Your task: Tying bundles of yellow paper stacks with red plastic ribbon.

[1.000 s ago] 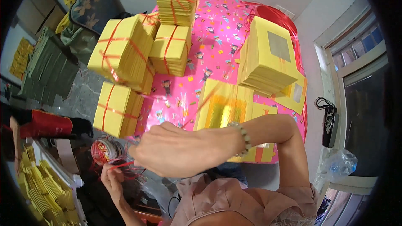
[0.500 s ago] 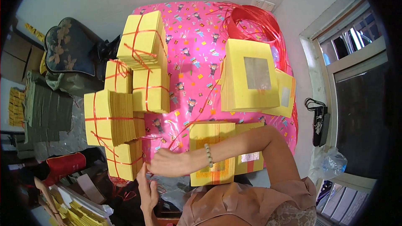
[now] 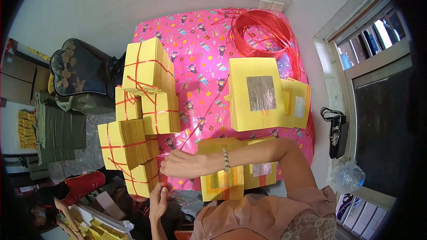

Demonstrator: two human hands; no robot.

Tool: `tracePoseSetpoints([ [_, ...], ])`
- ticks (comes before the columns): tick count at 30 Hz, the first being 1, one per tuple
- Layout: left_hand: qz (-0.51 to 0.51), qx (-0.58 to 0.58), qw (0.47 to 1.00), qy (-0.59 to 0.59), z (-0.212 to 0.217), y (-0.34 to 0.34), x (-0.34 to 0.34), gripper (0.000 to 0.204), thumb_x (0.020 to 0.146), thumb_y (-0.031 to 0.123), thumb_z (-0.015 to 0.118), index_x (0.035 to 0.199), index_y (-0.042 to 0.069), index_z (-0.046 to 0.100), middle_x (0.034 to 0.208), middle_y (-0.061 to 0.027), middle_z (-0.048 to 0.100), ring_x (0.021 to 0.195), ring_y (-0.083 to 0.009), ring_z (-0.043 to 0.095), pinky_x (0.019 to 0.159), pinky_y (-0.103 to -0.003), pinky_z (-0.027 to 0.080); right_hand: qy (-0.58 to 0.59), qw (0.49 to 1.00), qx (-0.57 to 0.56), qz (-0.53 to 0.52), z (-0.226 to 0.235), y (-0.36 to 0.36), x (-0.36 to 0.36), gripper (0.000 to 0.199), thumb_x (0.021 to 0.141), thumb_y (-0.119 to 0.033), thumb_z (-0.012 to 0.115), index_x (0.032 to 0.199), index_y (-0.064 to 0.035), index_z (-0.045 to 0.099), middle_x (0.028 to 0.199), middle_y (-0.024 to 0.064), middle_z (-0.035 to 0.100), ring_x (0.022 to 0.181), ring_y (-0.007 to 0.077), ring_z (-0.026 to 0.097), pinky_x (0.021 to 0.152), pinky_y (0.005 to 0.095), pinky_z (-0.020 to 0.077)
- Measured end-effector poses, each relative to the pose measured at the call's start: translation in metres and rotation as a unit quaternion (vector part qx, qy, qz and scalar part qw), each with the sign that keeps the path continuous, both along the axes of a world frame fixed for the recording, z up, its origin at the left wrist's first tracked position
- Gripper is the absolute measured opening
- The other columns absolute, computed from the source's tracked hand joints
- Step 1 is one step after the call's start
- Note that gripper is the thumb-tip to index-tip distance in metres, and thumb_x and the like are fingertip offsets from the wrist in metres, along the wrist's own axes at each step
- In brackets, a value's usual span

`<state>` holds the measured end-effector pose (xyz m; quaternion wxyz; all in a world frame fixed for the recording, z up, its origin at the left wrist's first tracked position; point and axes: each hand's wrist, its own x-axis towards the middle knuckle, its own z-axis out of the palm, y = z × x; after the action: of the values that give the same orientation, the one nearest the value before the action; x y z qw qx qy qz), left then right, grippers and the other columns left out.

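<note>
A strand of red plastic twine (image 3: 202, 121) runs slantwise over the pink table cover down to my right hand (image 3: 180, 164), whose fingers are curled around it. My left hand (image 3: 157, 199) is just below and nearer to me, thumb and fingers closed on a short red stretch of the twine. Left of both hands stand several thick bundles of yellow paper (image 3: 106, 141), tied crosswise with red twine. Under my right forearm lie yellow paper stacks (image 3: 222, 150) with shiny patches. A taller yellow stack (image 3: 242, 118) with a silver rectangle sits farther right.
A large coil of red twine (image 3: 242, 31) rests at the table's far right corner, on the pink patterned cover (image 3: 195, 44). A padded chair (image 3: 75, 66) stands left. Another person in a red-and-black top (image 3: 84, 182) is at the lower left. A window (image 3: 378, 115) is right.
The view has shifted, so the table sits lower in it. My hands stay close together beside the bundles, and red twine now shows between them.
</note>
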<state>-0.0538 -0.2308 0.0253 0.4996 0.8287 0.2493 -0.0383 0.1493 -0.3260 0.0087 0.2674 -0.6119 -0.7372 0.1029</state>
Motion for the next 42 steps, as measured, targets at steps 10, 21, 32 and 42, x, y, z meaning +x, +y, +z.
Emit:
tracePoseSetpoints([
  [10,0.086,-0.148,0.985,0.009,0.012,-0.005,0.042,0.020,0.097,0.020,0.040,0.084,0.006,0.047,0.060,0.0082,0.033,0.053,-0.0011,0.028,0.046,-0.018,0.023,0.138,0.988,-0.062,0.035,0.006,-0.006,0.032,0.022,0.075,-0.020,0.062,0.062,-0.0025,0.055,0.061,0.0109,0.055,0.058,0.0271,0.059,0.049,0.0387,0.0457],
  [21,0.121,-0.121,0.984,-0.054,0.011,0.004,0.048,0.019,0.093,0.015,0.049,0.088,0.002,0.063,0.062,0.0057,0.042,0.055,-0.0018,0.036,0.048,-0.019,0.029,0.206,0.978,-0.009,-0.003,0.029,0.003,0.068,0.016,0.080,-0.022,0.063,0.078,-0.0066,0.063,0.074,0.0078,0.061,0.070,0.0231,0.061,0.061,0.0334,0.0472],
  [32,0.244,-0.092,0.892,-0.369,-0.020,-0.024,0.091,0.019,0.094,0.009,0.047,0.086,-0.003,0.058,0.073,0.0021,0.051,0.067,-0.0029,0.045,0.058,-0.019,0.036,0.619,0.752,0.127,-0.184,0.038,0.033,-0.023,0.016,0.086,-0.014,0.060,0.084,0.0005,0.064,0.080,0.0043,0.060,0.076,0.0096,0.057,0.067,0.0246,0.0454],
  [42,0.288,-0.015,0.797,-0.531,-0.020,-0.042,0.077,0.024,0.095,0.016,0.047,0.089,-0.003,0.061,0.082,-0.0010,0.061,0.072,-0.0033,0.052,0.062,-0.019,0.043,0.650,0.717,0.216,-0.129,0.042,0.014,-0.072,0.023,0.087,-0.024,0.061,0.096,-0.0036,0.064,0.080,-0.0030,0.060,0.070,0.0010,0.051,0.060,0.0169,0.0434],
])
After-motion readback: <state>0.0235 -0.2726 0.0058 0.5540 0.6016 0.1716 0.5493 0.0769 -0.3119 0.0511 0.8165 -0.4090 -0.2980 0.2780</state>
